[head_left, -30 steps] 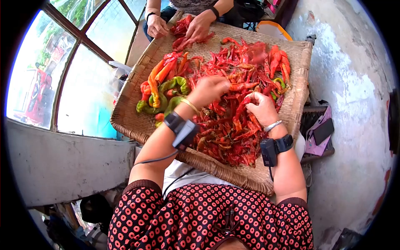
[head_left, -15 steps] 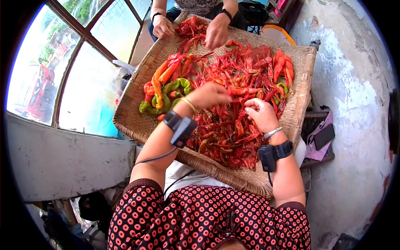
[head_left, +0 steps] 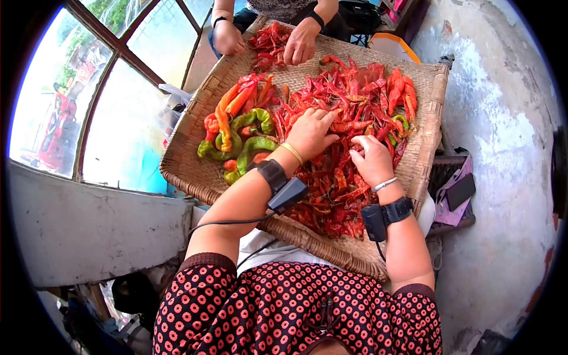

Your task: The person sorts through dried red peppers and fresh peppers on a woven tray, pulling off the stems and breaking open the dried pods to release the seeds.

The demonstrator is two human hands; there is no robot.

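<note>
Dried red chili peppers (head_left: 331, 195) lie heaped across a shallow woven basket tray (head_left: 195, 160). My left hand (head_left: 310, 135) reaches palm down over the middle of the heap, its fingers stretched out and touching the chilies, the thumb apart from them. Close by on the right, my right hand (head_left: 374, 161) is closed in a pinch just above the pile; anything between its fingertips is too small to make out. Left of my left hand sit larger fresh peppers: green peppers (head_left: 255, 145) and orange peppers (head_left: 223, 121).
Across the tray, a co-worker's hand (head_left: 300, 44) rests by a small chili pile (head_left: 271, 40), with the other hand (head_left: 228, 38) at the rim. Windows (head_left: 127, 112) stand left, a worn wall (head_left: 491, 118) right. A dark phone (head_left: 460, 194) lies beside the tray.
My left hand has moved right and slightly down onto the chilies, uncovering more green peppers. My right hand stays nearly in place. The co-worker's hands shift slightly.
</note>
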